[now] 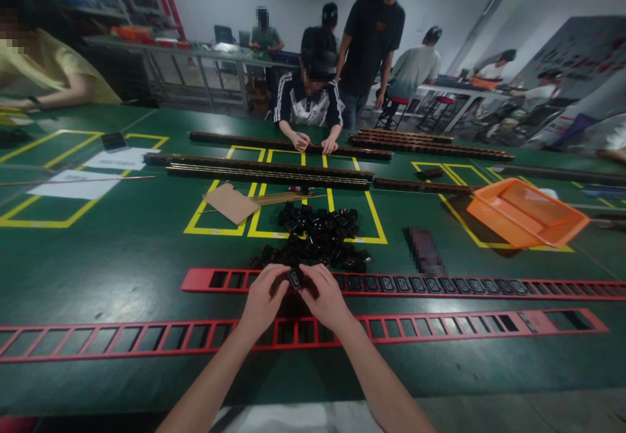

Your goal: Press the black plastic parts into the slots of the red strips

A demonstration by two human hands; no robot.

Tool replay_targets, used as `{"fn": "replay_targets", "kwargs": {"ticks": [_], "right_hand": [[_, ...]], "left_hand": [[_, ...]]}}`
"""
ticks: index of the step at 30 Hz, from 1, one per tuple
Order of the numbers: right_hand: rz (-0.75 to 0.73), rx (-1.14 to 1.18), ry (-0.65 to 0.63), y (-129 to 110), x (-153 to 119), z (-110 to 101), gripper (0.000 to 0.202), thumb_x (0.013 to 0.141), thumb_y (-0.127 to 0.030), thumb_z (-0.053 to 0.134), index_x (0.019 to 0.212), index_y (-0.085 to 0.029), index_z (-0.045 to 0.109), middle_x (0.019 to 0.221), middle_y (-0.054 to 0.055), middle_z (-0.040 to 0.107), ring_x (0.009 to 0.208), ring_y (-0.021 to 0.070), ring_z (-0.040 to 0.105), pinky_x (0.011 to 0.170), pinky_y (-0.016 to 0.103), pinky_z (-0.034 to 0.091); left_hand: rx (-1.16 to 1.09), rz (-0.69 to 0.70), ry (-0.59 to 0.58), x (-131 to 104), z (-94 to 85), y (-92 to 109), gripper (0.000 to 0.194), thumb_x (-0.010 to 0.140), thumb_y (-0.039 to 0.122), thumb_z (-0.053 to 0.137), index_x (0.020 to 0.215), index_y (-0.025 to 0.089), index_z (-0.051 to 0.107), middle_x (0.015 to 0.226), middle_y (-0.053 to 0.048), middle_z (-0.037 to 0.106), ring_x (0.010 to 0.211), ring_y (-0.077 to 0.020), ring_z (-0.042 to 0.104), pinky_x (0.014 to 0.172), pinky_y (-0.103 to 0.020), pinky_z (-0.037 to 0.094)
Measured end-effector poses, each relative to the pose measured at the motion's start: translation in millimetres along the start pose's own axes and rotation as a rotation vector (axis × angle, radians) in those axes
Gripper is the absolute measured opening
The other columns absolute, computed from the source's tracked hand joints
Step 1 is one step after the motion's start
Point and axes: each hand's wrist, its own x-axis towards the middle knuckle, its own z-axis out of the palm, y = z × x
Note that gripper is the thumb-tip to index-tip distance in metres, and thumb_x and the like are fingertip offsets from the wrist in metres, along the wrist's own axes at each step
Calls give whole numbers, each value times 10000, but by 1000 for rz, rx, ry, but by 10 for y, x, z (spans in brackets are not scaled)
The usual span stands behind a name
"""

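Between the fingertips of both hands is a small black socket module (294,279) with a pale outline on its face. My left hand (267,293) grips it from the left, fingers closed. From the other side my right hand (323,293) pinches it too. Both hands are over a long red slotted strip (200,280), where a row of similar black modules (433,285) fills slots to the right of my hands. Just beyond lies a heap of loose black modules (317,234). Nearer to me, a second red slotted strip (161,338) runs under my forearms.
An orange tray (528,214) stands tilted at the right. Long dark rails (268,173) lie across the green table (147,250), near a cardboard piece (231,203) and thin rods (283,198). A blurred dark object (425,250) lies right. A person (309,107) works opposite.
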Motion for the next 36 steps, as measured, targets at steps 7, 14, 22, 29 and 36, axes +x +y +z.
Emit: {"fn": "replay_targets", "kwargs": {"ticks": [7,14,22,29,36], "right_hand": [[-24,-75,-38,26,33,24,589,806,-116,589,1371,-232,473,1258,113,591,1152,269,535,986,496,453],[-9,-92,-103,50,39,53,617,709,-36,579,1301,-204,539,1164,100,640,1051,260,564,897,450,487],[-24,-121,-125,16,43,39,547,797,-76,589,1319,-226,525,1186,96,633,1059,255,562,895,450,500],[-27,-150,-163,-10,49,37,554,794,-82,613,1319,-233,521,1197,92,631,1062,253,560,893,443,497],[-32,-194,-197,-55,50,35,556,788,-52,580,1312,-227,515,1227,89,625,1077,259,547,894,445,471]], "left_hand": [[-17,6,-156,9,-25,72,353,921,249,499,1268,205,540,1257,-109,583,1189,-241,545,1039,-430,448],[199,37,-172,-9,71,-7,437,877,303,581,1298,202,515,1261,-115,593,1191,-281,537,1065,-522,403],[240,33,-275,64,-39,-47,418,850,301,620,1250,225,524,1178,-87,618,1103,-284,574,1004,-507,443],[191,35,-278,50,-60,-106,413,846,278,631,1241,227,522,1197,-89,602,1132,-275,555,1004,-483,440],[97,-11,-296,74,-117,-63,397,832,220,626,1219,232,539,1202,-73,588,1142,-244,552,1000,-431,461]]}}
